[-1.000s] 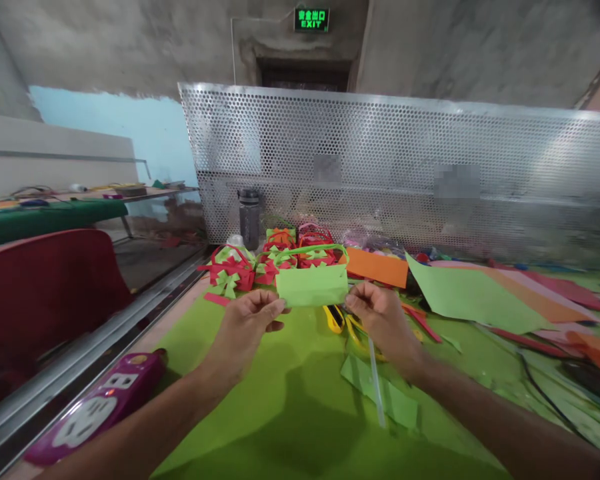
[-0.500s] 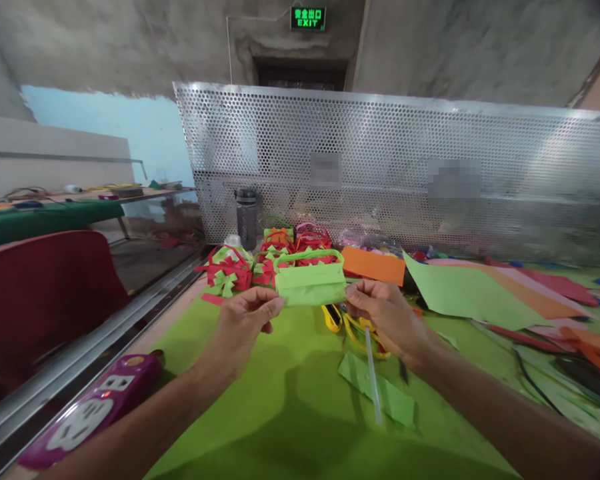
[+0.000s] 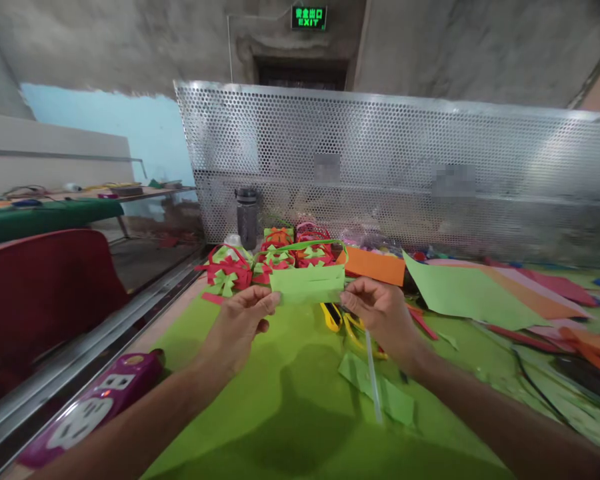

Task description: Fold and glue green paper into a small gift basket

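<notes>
A small light-green bag (image 3: 307,285) with a thin looped handle hangs in the air between both hands, above the green table covering. Its lower left corner is pinched between the thumb and fingers of my left hand (image 3: 245,320). On the other side, my right hand (image 3: 383,317) grips the lower right corner in the same way. Just beyond the bag sit several small red and green bags with bows (image 3: 225,275). Below my right hand lie a yellow-handled tool (image 3: 331,317), a clear glue stick (image 3: 373,377) and a green scrap (image 3: 380,390).
A purple power strip (image 3: 93,407) lies at the left table edge. At the back stand a dark bottle (image 3: 247,217) and a perforated metal panel (image 3: 380,147). Orange felt (image 3: 377,265) and green sheets (image 3: 475,290) lie to the right. A red chair (image 3: 55,300) is at left.
The bag has tipped so its front face shows flatter and its handle has shifted. Both hands moved slightly left, still holding its corners.
</notes>
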The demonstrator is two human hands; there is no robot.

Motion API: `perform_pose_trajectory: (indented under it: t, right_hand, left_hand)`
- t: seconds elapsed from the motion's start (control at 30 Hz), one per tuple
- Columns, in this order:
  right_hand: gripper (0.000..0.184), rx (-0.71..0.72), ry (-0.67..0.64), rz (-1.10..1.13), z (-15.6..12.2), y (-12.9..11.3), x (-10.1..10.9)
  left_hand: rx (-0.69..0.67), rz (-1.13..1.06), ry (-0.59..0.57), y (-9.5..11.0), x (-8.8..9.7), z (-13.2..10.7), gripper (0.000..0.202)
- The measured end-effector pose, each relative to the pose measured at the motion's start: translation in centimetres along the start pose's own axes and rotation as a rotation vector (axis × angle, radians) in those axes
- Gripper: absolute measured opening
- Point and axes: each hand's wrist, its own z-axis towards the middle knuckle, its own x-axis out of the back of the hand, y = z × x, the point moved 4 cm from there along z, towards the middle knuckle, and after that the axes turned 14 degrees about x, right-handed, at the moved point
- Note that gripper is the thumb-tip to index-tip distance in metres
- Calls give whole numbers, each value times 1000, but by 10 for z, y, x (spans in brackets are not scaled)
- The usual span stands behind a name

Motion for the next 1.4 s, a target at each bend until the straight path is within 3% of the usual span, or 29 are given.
perform_pose_trajectory:
  t: [0.2,0.37,0.6,0.9,1.1,1.17,1.27,1.4]
  right_hand:
    - [20,-7,22,11,0,2,0]
    - [16,242,-17,-153,-1,-5,0]
    - [12,621,51,-342,-2,-10,4]
    - [13,822,129,-444,-7,-24,4]
    - [19,854,125,-348,-8,-30,7]
    - [17,854,102,-311,-8,-32,8]
    - [13,851,74,-262,-7,-34,9]
    - [8,783,78,-242,-5,-28,11]
  left_hand:
    - [-62,38,11,1,0,1,26]
    - [-89,31,2,3,2,4,23]
    - [-180,-8,-50,8,1,4,18]
    - [-338,-28,-43,8,2,2,10]
    - [-603,-77,17,20,4,-12,19]
    - [-660,-24,15,27,3,-18,17]
    - [-838,101,17,38,4,-29,23]
    - [-1055,263,29,47,4,-41,16]
